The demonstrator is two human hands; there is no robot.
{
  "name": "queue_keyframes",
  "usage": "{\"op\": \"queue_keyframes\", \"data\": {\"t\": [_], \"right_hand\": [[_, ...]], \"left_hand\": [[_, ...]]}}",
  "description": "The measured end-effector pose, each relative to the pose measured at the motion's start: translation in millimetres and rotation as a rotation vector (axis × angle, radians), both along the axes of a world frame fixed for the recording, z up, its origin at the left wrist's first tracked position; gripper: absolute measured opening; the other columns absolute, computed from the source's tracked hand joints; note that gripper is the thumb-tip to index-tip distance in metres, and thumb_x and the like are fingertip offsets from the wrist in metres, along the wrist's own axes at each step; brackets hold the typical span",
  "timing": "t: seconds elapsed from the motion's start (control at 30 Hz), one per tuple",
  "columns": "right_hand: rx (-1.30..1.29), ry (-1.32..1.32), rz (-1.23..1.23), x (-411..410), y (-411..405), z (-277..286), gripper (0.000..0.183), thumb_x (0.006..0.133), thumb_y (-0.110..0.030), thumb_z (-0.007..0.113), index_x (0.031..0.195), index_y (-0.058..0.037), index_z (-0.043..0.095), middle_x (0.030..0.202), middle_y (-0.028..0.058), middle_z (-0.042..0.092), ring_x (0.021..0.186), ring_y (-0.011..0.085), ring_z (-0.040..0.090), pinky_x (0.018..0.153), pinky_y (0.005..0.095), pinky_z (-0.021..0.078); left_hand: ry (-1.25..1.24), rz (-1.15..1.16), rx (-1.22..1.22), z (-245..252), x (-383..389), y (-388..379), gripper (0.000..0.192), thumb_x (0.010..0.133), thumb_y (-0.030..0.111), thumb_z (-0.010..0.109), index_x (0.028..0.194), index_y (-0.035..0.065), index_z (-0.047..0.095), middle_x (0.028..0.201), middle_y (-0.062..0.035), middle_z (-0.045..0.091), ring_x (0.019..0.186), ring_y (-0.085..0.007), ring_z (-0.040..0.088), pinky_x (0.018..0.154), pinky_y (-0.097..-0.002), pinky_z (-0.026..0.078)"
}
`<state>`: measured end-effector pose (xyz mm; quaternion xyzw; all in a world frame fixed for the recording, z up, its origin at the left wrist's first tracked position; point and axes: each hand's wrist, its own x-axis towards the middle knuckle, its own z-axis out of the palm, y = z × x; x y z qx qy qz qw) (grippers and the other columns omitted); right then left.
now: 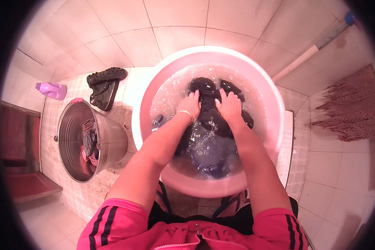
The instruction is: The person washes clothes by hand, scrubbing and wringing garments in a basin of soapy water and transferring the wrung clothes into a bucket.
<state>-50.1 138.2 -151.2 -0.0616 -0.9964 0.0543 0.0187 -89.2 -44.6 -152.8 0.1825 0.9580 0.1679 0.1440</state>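
A large pink plastic basin (265, 67) stands before me, holding murky, sudsy water and soaked clothes. My left hand (190, 105), with a pale band at the wrist, grips the left edge of a wet black garment (208, 97). On its other edge is my right hand (230, 105), its thumb and fingers against the cloth. The garment bulges above the water between and beyond both hands. Dark blue cloth (211, 150) lies half sunk nearer to me, and a small dark piece (158, 119) pokes out at the left. What lies deeper is hidden by the water.
Left of the basin, a metal bucket (114, 140) holds several crumpled clothes (90, 142). Behind it are dark shoes (104, 89) and a purple bottle (51, 90). A pale pipe (295, 64) runs along the tiled wall at right, near a brown fibrous bundle (353, 104).
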Motion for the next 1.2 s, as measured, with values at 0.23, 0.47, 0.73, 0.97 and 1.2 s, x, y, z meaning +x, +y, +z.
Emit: {"op": "queue_keyframes", "data": {"t": [0.23,0.47,0.73,0.97,1.2], "right_hand": [[0.17,-0.417,0.136,-32,1,-78,0.044,0.088,-0.035,0.056,0.122,-0.008,0.059,0.106,0.0175,0.062,0.1,0.0318,0.061,0.082,0.0456,0.0484],[-0.374,-0.183,0.406,-16,29,38,0.05,0.076,-0.042,0.069,0.111,-0.0069,0.063,0.107,0.0219,0.064,0.102,0.036,0.061,0.087,0.0433,0.0468],[0.012,-0.376,0.53,24,71,209,0.067,0.065,-0.041,0.081,0.119,-0.009,0.057,0.107,0.0157,0.065,0.1,0.0358,0.061,0.087,0.0433,0.0473],[-0.131,0.186,0.691,35,60,317,0.05,0.07,-0.012,0.07,0.118,-0.0059,0.057,0.094,0.015,0.066,0.08,0.0257,0.066,0.072,0.0353,0.0523],[-1.044,0.219,0.385,28,11,323,0.06,0.08,-0.011,0.071,0.134,-0.0037,0.047,0.102,0.0062,0.062,0.084,0.0135,0.06,0.07,0.0264,0.0519]], "left_hand": [[-0.237,-0.038,-0.165,-26,14,10,0.059,0.089,0.046,0.047,0.12,-0.0025,0.06,0.13,-0.0234,0.054,0.119,-0.0375,0.053,0.098,-0.0441,0.043],[0.037,-0.495,-0.276,39,-7,-47,0.053,0.077,0.041,0.066,0.113,0.0011,0.063,0.112,-0.0191,0.065,0.108,-0.0339,0.061,0.09,-0.0426,0.049],[-0.125,-0.321,0.364,189,-31,-88,0.042,0.082,0.046,0.07,0.095,0.0062,0.069,0.077,-0.0078,0.066,0.072,-0.0175,0.062,0.069,-0.0333,0.049],[0.114,-0.358,0.827,315,-34,-43,0.038,0.098,0.036,0.05,0.103,0.0008,0.064,0.086,-0.0083,0.065,0.071,-0.0117,0.06,0.062,-0.025,0.049],[-0.195,-0.309,1.072,313,-5,38,0.041,0.093,0.041,0.057,0.105,0.0018,0.064,0.094,-0.0048,0.064,0.086,-0.0118,0.058,0.079,-0.0281,0.047]]}}
